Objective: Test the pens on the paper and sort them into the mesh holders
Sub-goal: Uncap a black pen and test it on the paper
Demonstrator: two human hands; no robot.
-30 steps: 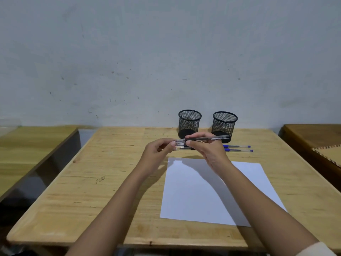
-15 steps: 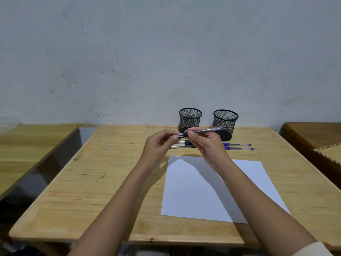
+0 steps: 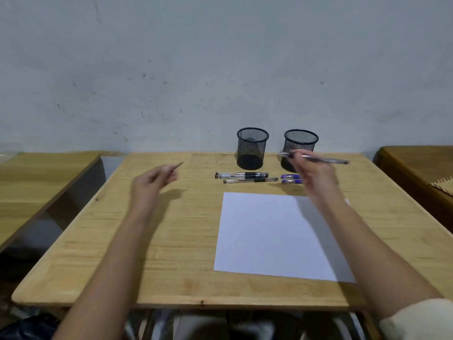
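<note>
The right hand (image 3: 316, 177) is raised with its fingers curled and clamped round the barrel of a clear-bodied pen (image 3: 328, 160), which lies almost level and sticks out past both sides of the fingers. The end toward the person's left crosses in front of the right mesh holder (image 3: 301, 141), which stands just behind the knuckles. The left hand (image 3: 149, 185) is blurred and held well apart from the right. Its fingertips seem pinched on a small dark piece (image 3: 178, 165) that points up and away from them; the blur hides what it is. Between the two hands, beyond the fingertips, three black pens (image 3: 242, 176) lie side by side on the wooden table (image 3: 171, 241), with the left mesh holder (image 3: 252, 148) upright just behind them. Two blue pens (image 3: 290, 179) lie partly hidden under the right hand's fingers. The white paper (image 3: 269, 236) lies flat below the right wrist, nearer the person than either hand's fingers.
</note>
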